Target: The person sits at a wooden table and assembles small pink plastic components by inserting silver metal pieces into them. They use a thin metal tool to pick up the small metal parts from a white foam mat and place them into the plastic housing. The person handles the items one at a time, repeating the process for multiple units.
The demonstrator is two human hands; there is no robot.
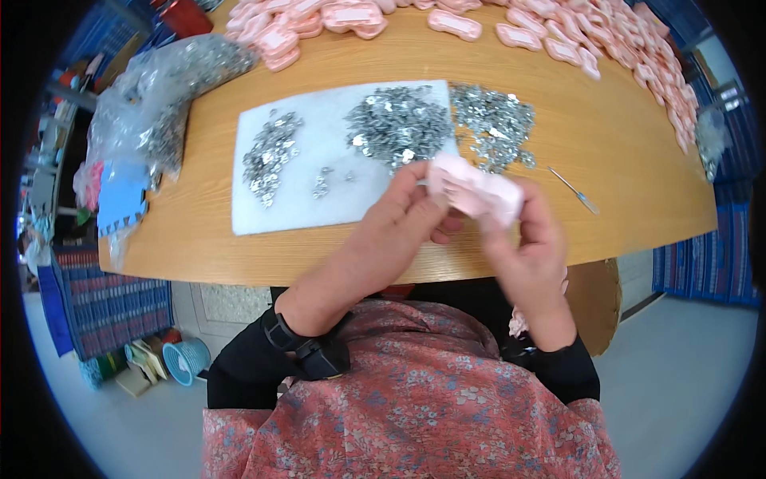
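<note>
We see the left hand (411, 207) and the right hand (528, 239) both pinching one pale pink, soft-looking, two-lobed piece (476, 191) between their fingers, at the near right corner of the white rectangular foam sheet (325, 120). On that sheet we find a dense heap of small silver metal bits (399, 124); right of it, a slender metal tool with a light-blue handle (573, 190); beyond it, scattered pink padded pieces (351, 17).

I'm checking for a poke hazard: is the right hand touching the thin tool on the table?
Apart: the head view shows a strip of bare tabletop between the right hand and the thin tool.
</note>
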